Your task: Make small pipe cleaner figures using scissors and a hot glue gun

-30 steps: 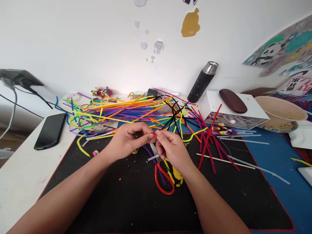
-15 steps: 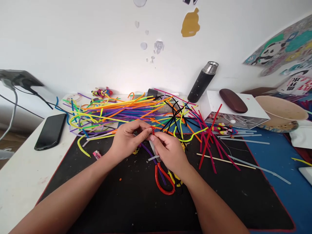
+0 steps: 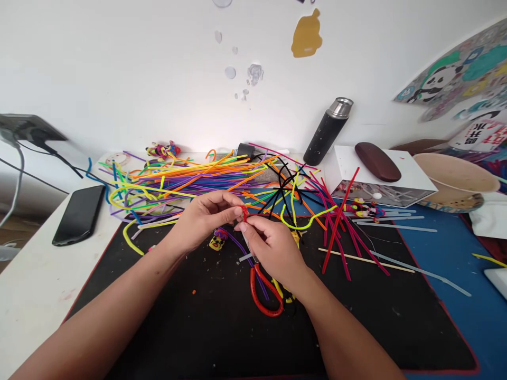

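Note:
A small red pipe cleaner piece (image 3: 244,212), bent into a tight curl, is pinched between my two hands above the mat. My left hand (image 3: 208,219) grips it with thumb and forefinger from the left. From the right, my right hand (image 3: 273,240) holds its lower part with thumb and forefinger; the fingertips hide much of it. Beneath the right hand lie scissors with red handles (image 3: 255,301), their blades partly covered. Beside them are a purple pipe cleaner (image 3: 259,279) and a yellow-and-black piece (image 3: 287,290). A small yellow head-like figure (image 3: 217,241) sits below my left hand.
Many coloured pipe cleaners (image 3: 190,182) lie along the wall, with red ones (image 3: 340,221) at right. A black flask (image 3: 328,132) leans on the wall by a white box (image 3: 415,174). A phone (image 3: 79,215) lies left; the black mat (image 3: 178,327) spans the front.
Both hands have shifted slightly, and the left has lifted and turned a little. More of the red curl shows, and the yellow head-like figure has come into view below the left hand.

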